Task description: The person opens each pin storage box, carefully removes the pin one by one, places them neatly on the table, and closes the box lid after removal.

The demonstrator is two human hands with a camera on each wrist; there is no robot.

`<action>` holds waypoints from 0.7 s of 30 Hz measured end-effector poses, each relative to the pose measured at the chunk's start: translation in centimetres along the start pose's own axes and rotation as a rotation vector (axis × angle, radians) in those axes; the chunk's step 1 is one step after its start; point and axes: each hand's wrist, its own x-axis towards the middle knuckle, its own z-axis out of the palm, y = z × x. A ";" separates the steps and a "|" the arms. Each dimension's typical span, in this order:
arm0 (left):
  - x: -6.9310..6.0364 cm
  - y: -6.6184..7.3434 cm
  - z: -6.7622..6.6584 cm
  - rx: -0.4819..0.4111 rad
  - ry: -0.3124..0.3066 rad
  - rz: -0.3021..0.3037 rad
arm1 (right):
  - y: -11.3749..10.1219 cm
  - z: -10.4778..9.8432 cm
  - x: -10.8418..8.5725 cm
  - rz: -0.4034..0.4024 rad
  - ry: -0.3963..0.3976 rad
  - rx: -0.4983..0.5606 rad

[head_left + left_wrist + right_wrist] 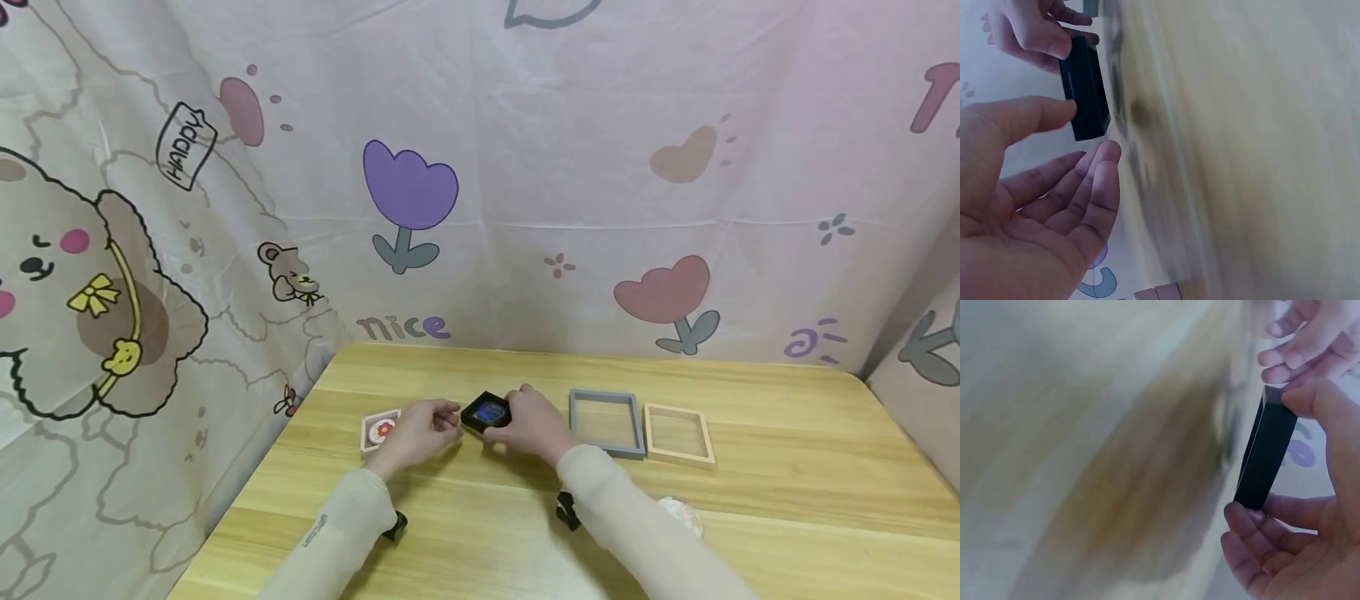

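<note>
A small black square frame (486, 412) with a blue pattern inside is held above the table, slightly tilted. My right hand (531, 423) grips it by its right side; in the right wrist view thumb and fingers hold opposite ends of the frame (1267, 450). My left hand (422, 429) is at its left corner with relaxed, parted fingers. In the left wrist view the left thumb reaches the edge of the frame (1085, 87), but whether it touches I cannot tell. Beside the left hand lies a pink square frame (366, 435) containing a round piece with a red flower.
On the wooden table (465, 533), right of my right hand, lie a grey-blue square frame (639, 425) and a smaller beige frame (709, 442). Near my right forearm is a pale round piece (684, 512), partly hidden by the sleeve. A printed cloth (525, 167) hangs behind the table.
</note>
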 end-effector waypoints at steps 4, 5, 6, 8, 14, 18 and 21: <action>-0.6 0.8 0.0 -0.059 0.016 -0.006 | -0.2 -1.4 -0.8 -0.032 0.002 0.028; -0.8 1.0 0.0 -0.072 0.019 -0.002 | -0.3 -1.7 -0.9 -0.038 0.007 0.030; -1.0 1.2 -0.1 -0.084 0.022 0.004 | -0.3 -2.0 -1.1 -0.042 0.011 0.029; -1.5 1.6 -0.1 -0.109 0.031 0.018 | -0.5 -2.5 -1.5 -0.049 0.021 0.036; -3.1 3.2 0.1 -0.185 0.084 0.028 | -1.3 -4.0 -2.7 -0.057 0.051 0.048; -3.7 4.4 0.8 -0.172 0.138 0.055 | -1.7 -4.9 -3.7 -0.047 0.085 0.062; -3.9 5.2 1.5 -0.134 0.193 0.080 | -1.9 -5.6 -4.5 -0.037 0.106 0.071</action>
